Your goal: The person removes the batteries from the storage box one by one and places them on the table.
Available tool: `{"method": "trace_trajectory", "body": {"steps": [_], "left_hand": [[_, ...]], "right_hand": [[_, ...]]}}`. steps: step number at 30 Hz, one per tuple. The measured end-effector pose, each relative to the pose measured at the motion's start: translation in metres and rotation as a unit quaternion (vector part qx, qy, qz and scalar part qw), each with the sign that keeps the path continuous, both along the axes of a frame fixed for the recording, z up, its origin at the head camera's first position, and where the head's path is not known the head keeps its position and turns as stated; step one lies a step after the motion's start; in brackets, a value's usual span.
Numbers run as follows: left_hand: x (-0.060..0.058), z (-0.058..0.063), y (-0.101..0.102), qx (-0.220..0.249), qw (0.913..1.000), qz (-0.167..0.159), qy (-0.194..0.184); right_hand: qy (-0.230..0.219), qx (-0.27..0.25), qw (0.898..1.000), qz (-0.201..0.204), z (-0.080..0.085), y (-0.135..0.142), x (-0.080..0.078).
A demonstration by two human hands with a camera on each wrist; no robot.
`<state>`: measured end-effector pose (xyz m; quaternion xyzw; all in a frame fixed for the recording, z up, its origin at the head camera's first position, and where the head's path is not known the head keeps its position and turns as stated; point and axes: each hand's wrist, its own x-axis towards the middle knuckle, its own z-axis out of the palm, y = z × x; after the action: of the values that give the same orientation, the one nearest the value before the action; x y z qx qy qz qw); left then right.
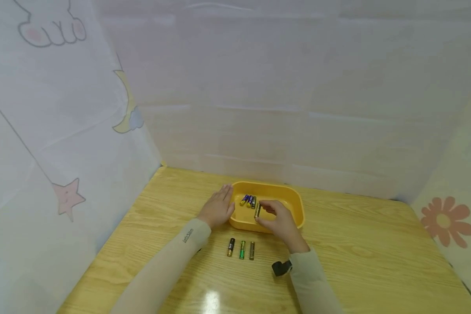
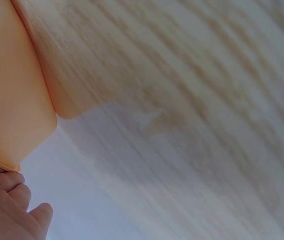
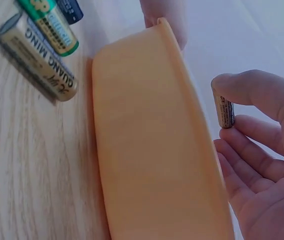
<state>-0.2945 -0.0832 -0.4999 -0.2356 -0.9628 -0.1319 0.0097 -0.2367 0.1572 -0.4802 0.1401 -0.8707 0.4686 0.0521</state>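
Observation:
Between thumb and fingertips my right hand [image 1: 278, 220] pinches a gold-coloured battery [image 3: 223, 106], which hangs tilted over the yellow plastic tray [image 1: 274, 188]. My left hand [image 1: 218, 207] lies against the tray's left end, fingers stretched out along the rim. Inside the tray, at the left, are two purple-and-yellow batteries [image 1: 244, 199] and a dark battery [image 1: 254, 202]. On the table in front stand out a black-and-gold battery [image 1: 230, 247], a green battery [image 1: 242, 250] and a gold-brown battery [image 1: 252, 250], side by side.
The wood-grain table [image 1: 377, 257] reaches back to a pale cloth wall [image 1: 282, 87]. Printed cloth also hangs at both sides. A black strap piece [image 1: 281, 268] sticks out at the right wrist.

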Motion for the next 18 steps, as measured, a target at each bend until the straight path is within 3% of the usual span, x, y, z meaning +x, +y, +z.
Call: {"method": "trace_trajectory", "body": {"steps": [11,18], "left_hand": [[0.0,0.001,0.0,-0.014,0.9999,0.002,0.005],[0.001,0.002,0.0,-0.003,1.0,0.001,-0.001]], "right_hand": [[0.042,-0.009,0.999,0.011,0.01,0.001,0.013],[0.067,0.014,0.998,0.012,0.011,0.003,0.024]]}}
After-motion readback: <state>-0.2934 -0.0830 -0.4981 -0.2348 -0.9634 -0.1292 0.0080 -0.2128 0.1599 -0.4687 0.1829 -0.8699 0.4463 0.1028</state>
